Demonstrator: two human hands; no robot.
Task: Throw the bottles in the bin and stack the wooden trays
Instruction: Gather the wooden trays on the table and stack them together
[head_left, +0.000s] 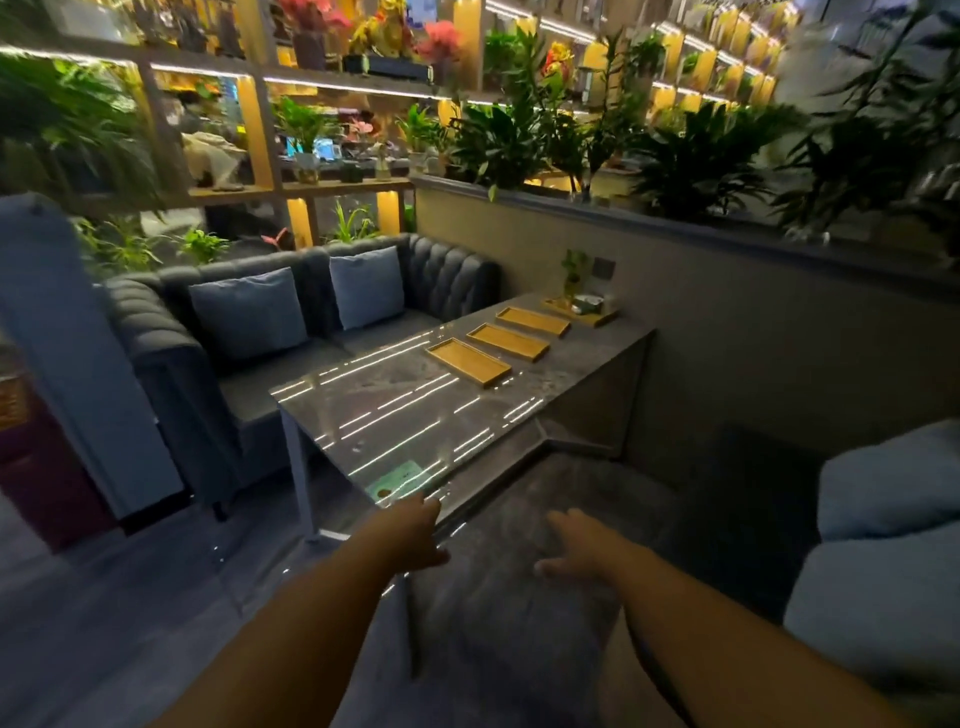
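Three flat wooden trays lie side by side in a row on the far half of the dark glossy table (395, 415): a near tray (468, 362), a middle tray (508, 341) and a far tray (533, 321). A fourth wooden tray (581, 312) by the wall carries a small plant and condiments. No bottles and no bin show. My left hand (410, 535) reaches over the table's near corner, fingers apart, holding nothing. My right hand (574, 548) hovers open over the seat in front of me, well short of the trays.
A green card (397, 480) lies on the table's near corner. A dark tufted sofa (218, 332) with two blue cushions stands left of the table. A grey cushion (883, 483) sits at my right. A planter ledge (623, 208) runs along the wall.
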